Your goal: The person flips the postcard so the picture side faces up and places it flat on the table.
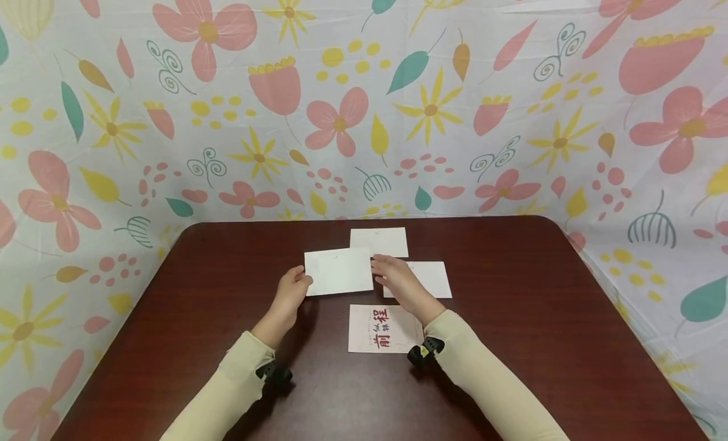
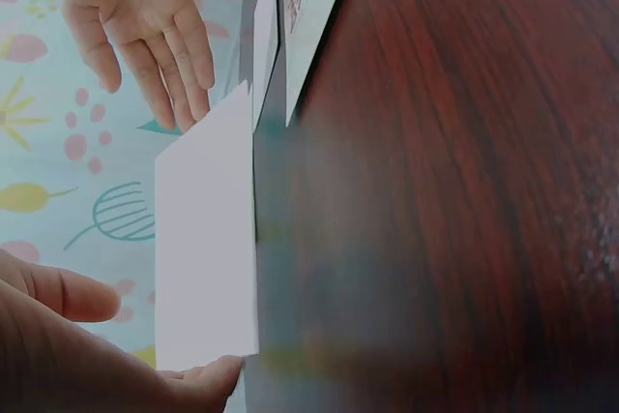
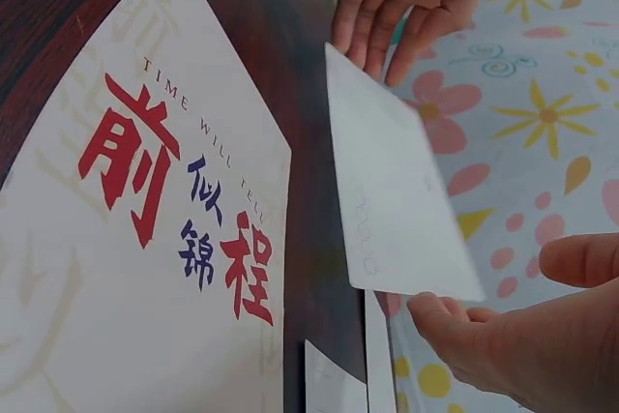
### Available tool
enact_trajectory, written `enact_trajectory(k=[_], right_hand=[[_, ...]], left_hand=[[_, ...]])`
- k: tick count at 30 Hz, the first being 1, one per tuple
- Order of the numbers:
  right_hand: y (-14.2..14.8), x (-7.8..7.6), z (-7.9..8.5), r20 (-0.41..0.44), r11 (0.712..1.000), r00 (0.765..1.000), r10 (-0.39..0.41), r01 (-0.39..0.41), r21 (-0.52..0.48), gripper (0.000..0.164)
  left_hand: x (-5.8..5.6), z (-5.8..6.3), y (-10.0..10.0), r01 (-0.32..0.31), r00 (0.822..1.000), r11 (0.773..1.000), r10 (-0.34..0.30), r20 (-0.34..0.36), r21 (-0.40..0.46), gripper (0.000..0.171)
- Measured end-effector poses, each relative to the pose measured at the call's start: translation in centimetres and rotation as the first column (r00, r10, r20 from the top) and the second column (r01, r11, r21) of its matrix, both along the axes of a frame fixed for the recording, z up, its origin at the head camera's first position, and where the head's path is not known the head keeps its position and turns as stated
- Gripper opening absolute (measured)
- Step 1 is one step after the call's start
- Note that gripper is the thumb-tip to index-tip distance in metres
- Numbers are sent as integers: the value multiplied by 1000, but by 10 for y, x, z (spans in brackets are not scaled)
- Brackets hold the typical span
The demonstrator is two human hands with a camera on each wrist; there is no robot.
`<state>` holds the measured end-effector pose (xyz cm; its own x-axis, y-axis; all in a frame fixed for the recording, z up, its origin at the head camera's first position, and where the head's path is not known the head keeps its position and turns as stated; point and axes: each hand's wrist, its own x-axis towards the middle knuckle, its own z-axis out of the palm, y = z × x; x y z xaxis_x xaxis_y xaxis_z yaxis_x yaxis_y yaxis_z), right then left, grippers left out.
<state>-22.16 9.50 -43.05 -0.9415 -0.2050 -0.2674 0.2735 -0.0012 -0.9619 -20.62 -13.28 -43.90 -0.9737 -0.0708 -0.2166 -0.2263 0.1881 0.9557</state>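
Card with white face [image 1: 339,273] is between the two hands, and I judge that it is a little above the dark table [image 1: 188,302]. Left hand [image 1: 289,296] is at its 9 o'clock edge, and right hand [image 1: 400,280] is at its 3 o'clock edge. Fingers of both hands are spread rather than pinching; fingertips support the card at its ends, and in the wrist views a digit of each hand stands apart from it.

For such a light hold, I think both hands should stay at equal height, with only small pressure inwards, because too much could bend the thin card, and too little could let one end slip. Care is also needed around the neighbours: from this card, far white card [image 1: 382,238] lies at 2 o'clock, partly hidden, side white card [image 1: 429,277] at 3 o'clock, under the right hand's reach, and printed card [image 1: 366,330] between 4 and 5 o'clock.
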Motion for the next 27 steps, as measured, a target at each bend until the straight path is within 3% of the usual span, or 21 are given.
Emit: enact_trajectory(k=[12, 20, 27], right_hand=[[3, -2, -1, -62, 999, 998, -22, 20, -32, 44], [2, -4, 0, -54, 985, 989, -136, 129, -115, 39], [3, -4, -3, -76, 979, 976, -204, 202, -27, 33]], left_hand=[[1, 9, 0, -44, 996, 997, 49, -77, 64, 45], [2, 6, -1, -74, 991, 990, 87, -100, 124, 31], [1, 1, 0, -112, 985, 990, 123, -125, 91, 25]])
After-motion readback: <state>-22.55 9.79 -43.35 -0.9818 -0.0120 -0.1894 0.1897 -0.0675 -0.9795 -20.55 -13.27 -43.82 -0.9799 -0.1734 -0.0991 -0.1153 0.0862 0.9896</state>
